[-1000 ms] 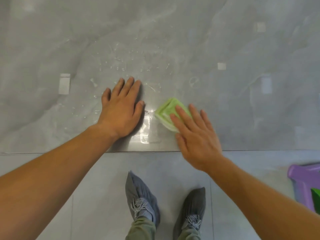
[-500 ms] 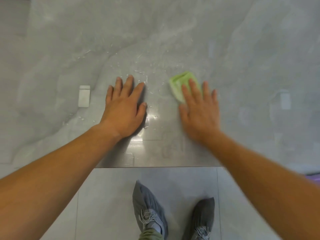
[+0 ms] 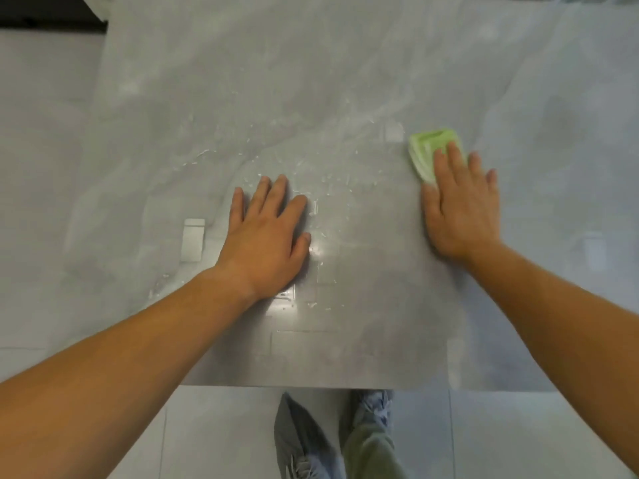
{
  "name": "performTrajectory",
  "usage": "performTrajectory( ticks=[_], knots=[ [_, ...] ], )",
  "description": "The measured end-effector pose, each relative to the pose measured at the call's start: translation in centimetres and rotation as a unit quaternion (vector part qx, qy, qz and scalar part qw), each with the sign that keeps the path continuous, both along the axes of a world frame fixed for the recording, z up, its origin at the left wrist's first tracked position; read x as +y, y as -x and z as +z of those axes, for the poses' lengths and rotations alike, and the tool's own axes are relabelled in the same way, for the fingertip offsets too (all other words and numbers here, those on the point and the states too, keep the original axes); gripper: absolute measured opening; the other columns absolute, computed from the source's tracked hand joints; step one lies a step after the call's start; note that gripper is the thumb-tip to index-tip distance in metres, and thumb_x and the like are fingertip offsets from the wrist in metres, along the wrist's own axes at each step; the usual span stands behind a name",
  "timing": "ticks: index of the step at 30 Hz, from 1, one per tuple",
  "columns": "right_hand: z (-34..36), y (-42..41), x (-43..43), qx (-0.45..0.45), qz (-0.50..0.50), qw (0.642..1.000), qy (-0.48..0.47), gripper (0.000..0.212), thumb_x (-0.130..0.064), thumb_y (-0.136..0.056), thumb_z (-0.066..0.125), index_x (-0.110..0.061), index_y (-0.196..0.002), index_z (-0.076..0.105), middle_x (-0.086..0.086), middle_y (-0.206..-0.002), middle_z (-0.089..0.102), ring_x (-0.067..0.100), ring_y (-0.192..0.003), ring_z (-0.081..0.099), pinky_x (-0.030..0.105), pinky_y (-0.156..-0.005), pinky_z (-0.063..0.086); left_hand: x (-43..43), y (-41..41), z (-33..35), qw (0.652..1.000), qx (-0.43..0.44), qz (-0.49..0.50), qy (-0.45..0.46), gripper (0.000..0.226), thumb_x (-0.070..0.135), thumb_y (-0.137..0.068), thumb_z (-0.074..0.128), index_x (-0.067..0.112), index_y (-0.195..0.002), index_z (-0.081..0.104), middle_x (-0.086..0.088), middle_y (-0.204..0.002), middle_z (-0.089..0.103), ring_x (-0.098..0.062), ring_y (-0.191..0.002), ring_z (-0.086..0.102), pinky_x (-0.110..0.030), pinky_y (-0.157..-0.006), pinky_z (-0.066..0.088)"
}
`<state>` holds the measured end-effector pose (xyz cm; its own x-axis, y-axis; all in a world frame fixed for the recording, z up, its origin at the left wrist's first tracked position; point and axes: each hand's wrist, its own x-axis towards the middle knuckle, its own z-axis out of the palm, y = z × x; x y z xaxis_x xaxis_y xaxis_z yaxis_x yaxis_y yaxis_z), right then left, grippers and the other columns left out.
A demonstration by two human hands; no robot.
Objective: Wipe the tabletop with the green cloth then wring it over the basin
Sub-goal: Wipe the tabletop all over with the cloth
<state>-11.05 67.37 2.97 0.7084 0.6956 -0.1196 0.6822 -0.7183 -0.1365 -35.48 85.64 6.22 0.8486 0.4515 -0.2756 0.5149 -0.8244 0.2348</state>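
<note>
1. The wiping looks partly done. Little water drops (image 3: pixel 311 174) sit on the tabletop (image 3: pixel 311 81) between the two hands, so there is more to wipe.
2. The squeezing part is not done yet. No basin shows in this view.
3. The right hand (image 3: pixel 461 212) lies flat with straight fingers and presses down on the green cloth (image 3: pixel 430 150) — it does not wrap round it.
4. The left hand (image 3: pixel 266 240) is flat on the table too, fingers spread, holding nothing.
5. The cloth is on the table toward the right side, under the right fingers. Its far half pokes out past the fingertips.
6. It is pale green and folded into a small thick pad — the edges look soft and layered.
</note>
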Motion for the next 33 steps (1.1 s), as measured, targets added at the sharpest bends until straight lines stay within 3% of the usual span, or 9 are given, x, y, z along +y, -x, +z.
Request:
performTrajectory(
  ticks=[3,7,9,15,18,22,26,29,33],
  knots=[
    [0.1,0.2,4.0,0.014,-0.077,0.997,-0.011,0.067,-0.052,-0.1,0.017,-0.02,-0.16,0.014,0.004,-0.169,0.007,0.037,-0.154,0.005,0.055,-0.123,0.004,1.4,-2.1,0.2,1.0,-0.007,0.011,0.006,0.057,0.047,-0.099,0.032,0.025,-0.151,0.023,-0.012,-0.166,0.003,-0.03,-0.152,-0.005,-0.054,-0.121,-0.003],
    [0.2,4.4,1.4,0.026,0.227,0.974,-0.005,0.062,-0.05,-0.103,0.021,-0.023,-0.159,0.022,0.001,-0.168,0.015,0.033,-0.154,0.009,0.055,-0.124,0.009,3.4,-6.1,0.2,0.999,0.009,0.043,0.001,0.062,0.046,-0.098,0.033,0.022,-0.154,0.018,-0.013,-0.166,-0.002,-0.03,-0.152,-0.009,-0.056,-0.12,-0.004],
    [0.3,1.3,0.8,0.029,0.295,0.955,0.007,0.059,-0.048,-0.104,0.021,-0.025,-0.158,0.025,-0.001,-0.167,0.019,0.031,-0.154,0.012,0.054,-0.124,0.009,4.8,-8.0,0.2,0.999,0.014,0.048,-0.005,0.064,0.047,-0.099,0.031,0.022,-0.155,0.014,-0.013,-0.166,-0.005,-0.03,-0.152,-0.011,-0.057,-0.119,-0.007],
    [0.0,-7.1,9.2,0.028,-0.009,0.999,-0.018,0.068,-0.053,-0.1,0.018,-0.02,-0.159,0.018,0.004,-0.168,0.01,0.038,-0.153,0.006,0.054,-0.123,0.004,10.2,-12.4,-0.1,0.996,0.033,0.073,-0.028,0.066,0.051,-0.099,0.028,0.026,-0.156,0.007,-0.011,-0.166,-0.008,-0.032,-0.151,-0.013,-0.057,-0.119,-0.007],
    [-0.1,-2.2,8.3,0.044,0.115,0.992,-0.028,0.068,-0.054,-0.101,0.021,-0.018,-0.159,0.02,0.004,-0.168,0.01,0.037,-0.154,0.003,0.057,-0.123,0.008,11.9,-13.8,-0.4,0.994,0.061,0.084,-0.025,0.068,0.053,-0.098,0.028,0.028,-0.157,0.004,-0.008,-0.166,-0.011,-0.032,-0.151,-0.015,-0.058,-0.119,-0.007],
    [0.1,-2.8,5.4,0.04,0.364,0.93,-0.015,0.059,-0.051,-0.104,0.025,-0.024,-0.157,0.029,0.0,-0.167,0.021,0.033,-0.154,0.011,0.056,-0.123,0.012,12.8,-14.8,-0.7,0.992,0.085,0.095,-0.009,0.068,0.057,-0.097,0.027,0.034,-0.156,0.003,-0.005,-0.166,-0.01,-0.034,-0.151,-0.013,-0.061,-0.118,-0.001],
    [0.0,-11.3,10.5,0.032,0.171,0.985,-0.02,0.063,-0.053,-0.101,0.021,-0.027,-0.157,0.025,-0.002,-0.167,0.018,0.034,-0.154,0.012,0.052,-0.124,0.005,13.0,-15.3,-0.8,0.992,0.067,0.099,-0.032,0.063,0.06,-0.094,0.023,0.035,-0.151,0.014,-0.007,-0.166,0.004,-0.034,-0.151,-0.002,-0.062,-0.118,0.006],
    [0.0,-12.0,14.4,0.04,0.062,0.997,-0.006,0.069,-0.056,-0.099,0.021,-0.023,-0.159,0.017,0.003,-0.169,0.008,0.038,-0.154,0.004,0.055,-0.124,0.003,13.5,-16.1,-1.0,0.992,0.063,0.097,-0.048,0.064,0.06,-0.095,0.022,0.034,-0.153,0.01,-0.007,-0.166,-0.003,-0.032,-0.151,-0.009,-0.062,-0.117,-0.001],
    [0.3,-7.1,10.8,0.046,0.306,0.951,-0.005,0.064,-0.054,-0.101,0.026,-0.023,-0.157,0.027,0.004,-0.167,0.018,0.038,-0.154,0.01,0.06,-0.121,0.015,14.3,-17.5,-1.4,0.991,0.072,0.109,-0.02,0.068,0.059,-0.095,0.024,0.036,-0.155,0.004,-0.004,-0.166,-0.012,-0.032,-0.15,-0.016,-0.064,-0.117,-0.004]
  ],
)
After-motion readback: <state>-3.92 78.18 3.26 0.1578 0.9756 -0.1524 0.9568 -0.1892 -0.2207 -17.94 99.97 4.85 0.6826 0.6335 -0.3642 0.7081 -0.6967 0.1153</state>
